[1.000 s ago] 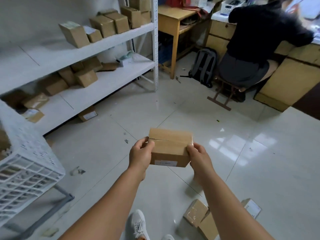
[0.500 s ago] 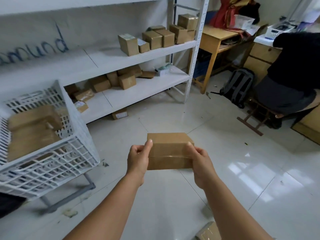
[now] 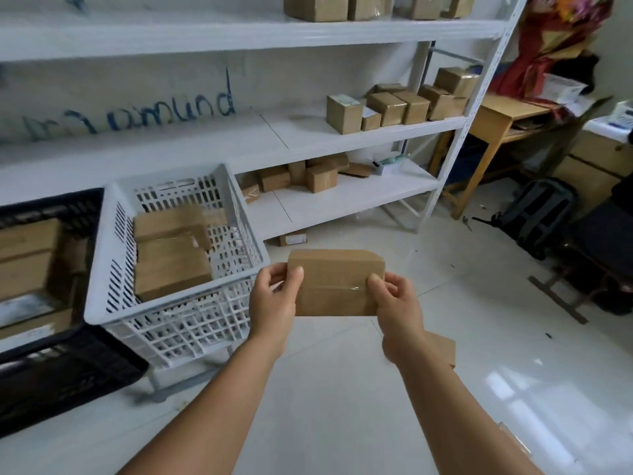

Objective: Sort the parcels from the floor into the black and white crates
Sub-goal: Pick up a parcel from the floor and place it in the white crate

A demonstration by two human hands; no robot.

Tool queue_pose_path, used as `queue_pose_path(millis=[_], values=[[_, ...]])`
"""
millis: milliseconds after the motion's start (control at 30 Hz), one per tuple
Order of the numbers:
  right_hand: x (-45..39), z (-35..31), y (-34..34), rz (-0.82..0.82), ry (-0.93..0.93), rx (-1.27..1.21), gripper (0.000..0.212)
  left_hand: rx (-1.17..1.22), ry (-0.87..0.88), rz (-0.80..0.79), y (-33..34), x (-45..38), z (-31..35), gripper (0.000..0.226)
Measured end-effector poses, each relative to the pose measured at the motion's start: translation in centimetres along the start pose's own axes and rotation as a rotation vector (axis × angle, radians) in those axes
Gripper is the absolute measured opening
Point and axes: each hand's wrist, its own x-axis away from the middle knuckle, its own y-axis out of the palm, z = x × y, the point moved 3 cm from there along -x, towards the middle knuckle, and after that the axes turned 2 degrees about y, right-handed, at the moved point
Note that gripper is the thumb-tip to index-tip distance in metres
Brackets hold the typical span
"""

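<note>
Two hands hold your parcel [image 3: 337,286], a flat brown cardboard box with a glossy tape seam, above the pale tiled floor: left hand [image 3: 274,303] pinches its left end, right hand [image 3: 397,306] its right. Beside it, the slotted white crate [image 3: 178,317] holds blurred boxes; the black crate [image 3: 61,371] is cut off at the frame's left edge.

Matt brown cardboard parcel [image 3: 337,282] sealed with glossy clear tape, gripped by both hands, white perforated plastic crate [image 3: 178,296] just left of the hands, black plastic lattice crate [image 3: 65,371] farther left, glossy white tiled floor [image 3: 342,406] beneath, white painted metal shelving [image 3: 342,138] beyond
</note>
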Motion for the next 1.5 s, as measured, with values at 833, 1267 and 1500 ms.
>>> queue_pose_path(millis=[833,1267,1500], values=[[0.4,0.6,30.2,-0.276,-0.056,0.382,0.027,-0.325,-0.043,0.150,-24.5,-15.3,1.8,0.049],[-10.3,8.3,36.0,-0.505,0.287,1.033,0.018,-0.766,-0.456,-0.002,-23.1,-23.7,-7.3,0.032],[-14.9,14.6,37.5,-0.542,0.507,1.037,0.034,-0.795,-0.629,-0.128,-22.0,-26.4,-12.7,0.045]])
